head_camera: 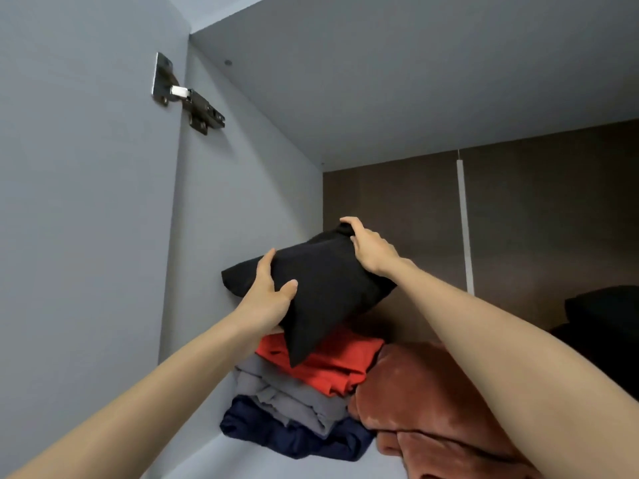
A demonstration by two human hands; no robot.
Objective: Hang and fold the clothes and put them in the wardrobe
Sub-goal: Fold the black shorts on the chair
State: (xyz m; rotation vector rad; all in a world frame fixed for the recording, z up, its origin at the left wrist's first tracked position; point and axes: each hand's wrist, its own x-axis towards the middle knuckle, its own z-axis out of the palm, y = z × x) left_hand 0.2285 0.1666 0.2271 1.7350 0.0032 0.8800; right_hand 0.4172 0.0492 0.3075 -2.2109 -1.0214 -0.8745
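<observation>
Both the left hand (268, 292) and the right hand (368, 247) grasp the folded black garment (325, 292) above the stack (311, 385); a tilted landing may unfold it or topple the pile.

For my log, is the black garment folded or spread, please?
Folded: a compact black garment held between left hand and right hand.

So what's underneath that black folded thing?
Three folded pieces, stacked: a red garment on top, a grey garment below, a navy garment lowest. The black bundle hides the red garment's far part.
</observation>
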